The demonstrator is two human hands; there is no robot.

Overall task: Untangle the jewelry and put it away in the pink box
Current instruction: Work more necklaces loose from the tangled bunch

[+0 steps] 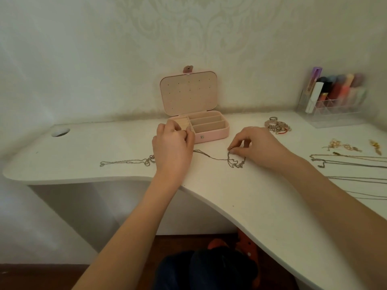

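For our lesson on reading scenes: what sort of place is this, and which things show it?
Probably a dressing table in a home: an open pink jewelry box against a wallpapered wall, a clear organizer of cosmetics, and loose chains on the white tabletop.

Bare desk (88,147) left of pink box (211,130); organizer (335,114) crowds far right
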